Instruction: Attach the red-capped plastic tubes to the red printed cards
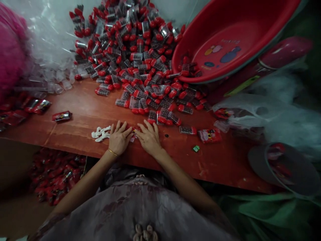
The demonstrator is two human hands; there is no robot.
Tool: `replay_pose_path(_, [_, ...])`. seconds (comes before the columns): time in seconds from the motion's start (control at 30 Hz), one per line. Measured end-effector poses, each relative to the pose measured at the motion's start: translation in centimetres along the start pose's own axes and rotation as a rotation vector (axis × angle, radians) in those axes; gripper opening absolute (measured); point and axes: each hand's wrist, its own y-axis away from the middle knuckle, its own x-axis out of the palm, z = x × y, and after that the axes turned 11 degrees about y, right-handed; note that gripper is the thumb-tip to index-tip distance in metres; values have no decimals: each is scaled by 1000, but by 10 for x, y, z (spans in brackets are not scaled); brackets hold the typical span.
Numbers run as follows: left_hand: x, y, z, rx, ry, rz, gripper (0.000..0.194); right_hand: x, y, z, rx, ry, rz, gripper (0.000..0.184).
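My left hand (118, 140) lies palm down on the table, its fingers stretched and spread. Close beside it, my right hand (149, 138) also rests with its fingers apart. Between the two sets of fingertips is a small red printed wrapper (133, 133), mostly covered, which both hands touch. Left of my left hand lies a bunch of white cord-like strips (101, 133). Just beyond my right hand are several clear tubes with red caps and dark contents (164, 114).
A large heap of red-capped tubes (136, 57) fills the table's far side, with a red basin (225, 40) tilted beside it. Red packets (61, 116) lie left and right. A grey bucket (263, 164) stands right; more red packets (60, 174) are piled below the table.
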Motion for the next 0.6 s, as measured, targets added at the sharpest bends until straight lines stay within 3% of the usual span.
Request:
replay_pose_path(0.17, [-7,6,-4,-65,78,-133,51,-4,2,0,77,-87,-79,22])
replay_pose_path(0.3, [-21,8,-15,-116,176,-218,46,-13,5,1,119,-140,-227,19])
replay_pose_path(0.37, [-24,4,-21,-139,331,-193,40,-18,4,5,119,-167,-307,19])
replay_pose_path(0.47, [-22,-4,-29,-238,733,-156,31,-26,4,11,149,-248,-373,17])
replay_pose_path(0.6, [-20,-10,-40,-318,1054,-116,25,-32,6,12,343,-538,-322,34])
